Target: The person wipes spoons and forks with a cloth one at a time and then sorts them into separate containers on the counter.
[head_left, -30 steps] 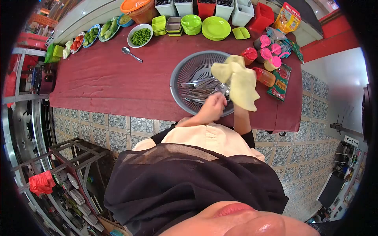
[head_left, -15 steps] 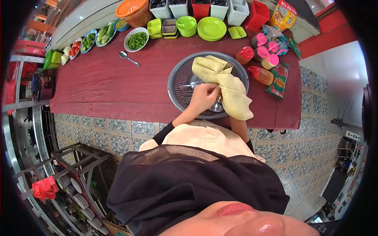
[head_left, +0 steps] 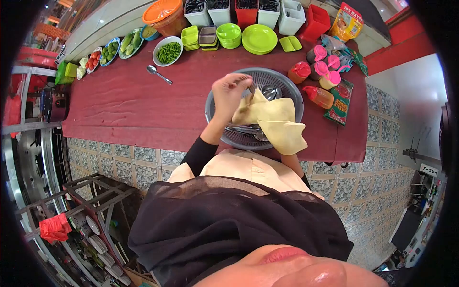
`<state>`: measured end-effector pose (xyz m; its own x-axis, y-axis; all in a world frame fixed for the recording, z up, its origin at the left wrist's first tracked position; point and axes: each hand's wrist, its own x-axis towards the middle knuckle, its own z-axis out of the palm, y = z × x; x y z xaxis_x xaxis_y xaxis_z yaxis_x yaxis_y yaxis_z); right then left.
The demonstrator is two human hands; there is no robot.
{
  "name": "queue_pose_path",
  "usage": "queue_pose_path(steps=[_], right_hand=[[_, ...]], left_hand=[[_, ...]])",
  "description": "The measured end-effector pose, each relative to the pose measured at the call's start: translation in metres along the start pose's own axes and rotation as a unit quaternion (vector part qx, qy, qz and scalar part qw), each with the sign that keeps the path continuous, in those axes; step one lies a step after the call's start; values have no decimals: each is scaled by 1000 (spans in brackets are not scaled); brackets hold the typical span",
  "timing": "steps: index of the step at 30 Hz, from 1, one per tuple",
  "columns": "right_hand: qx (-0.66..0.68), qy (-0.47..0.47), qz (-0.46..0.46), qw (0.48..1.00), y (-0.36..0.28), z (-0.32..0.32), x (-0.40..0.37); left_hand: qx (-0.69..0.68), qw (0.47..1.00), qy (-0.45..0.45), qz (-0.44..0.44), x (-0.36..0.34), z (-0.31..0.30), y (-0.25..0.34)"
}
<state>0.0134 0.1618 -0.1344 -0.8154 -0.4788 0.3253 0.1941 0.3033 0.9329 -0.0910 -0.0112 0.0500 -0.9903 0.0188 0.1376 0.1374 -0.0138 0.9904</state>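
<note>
My left hand (head_left: 227, 95) is raised over the left side of a grey plastic basket (head_left: 210, 103). Its fingers are pinched on a thin piece of cutlery (head_left: 251, 91), blurred by motion, which runs down to a pale yellow cloth (head_left: 277, 111). That cloth is draped over my right hand, hiding its fingers; only the wrist (head_left: 289, 159) shows below. The cloth is bunched around the cutlery's lower part, held up above the basket. Metal spoons (head_left: 271, 92) and other cutlery lie in the basket, partly covered by the cloth.
A single spoon (head_left: 158, 74) lies on the red-covered table (head_left: 110, 115). Behind are a bowl of green chilies (head_left: 168, 52), green plates (head_left: 259, 38) and cutlery bins (head_left: 220, 14). Sauce bottles (head_left: 319, 97) and a green packet (head_left: 340, 103) stand or lie right of the basket.
My left hand has risen and moved left, away from the basket's middle. The cloth has shifted lower and spread, uncovering spoons at the basket's far side.
</note>
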Motion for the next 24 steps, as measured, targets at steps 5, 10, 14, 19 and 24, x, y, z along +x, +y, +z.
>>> queue_pose_path(steps=[5,10,14,19,24], right_hand=[[579,-72,121,803,17,6,-1],[745,-131,208,621,42,12,2],[773,-154,228,571,51,16,10],[788,-175,241,539,55,27,19],[790,-193,255,523,59,40,25]], left_hand=[[-84,995,43,-6,45,-10,29],[-56,977,134,159,126,-16,41],[-21,936,141,321,201,6,42],[122,875,117,454,285,35,11],[209,860,65,462,332,54,-33]])
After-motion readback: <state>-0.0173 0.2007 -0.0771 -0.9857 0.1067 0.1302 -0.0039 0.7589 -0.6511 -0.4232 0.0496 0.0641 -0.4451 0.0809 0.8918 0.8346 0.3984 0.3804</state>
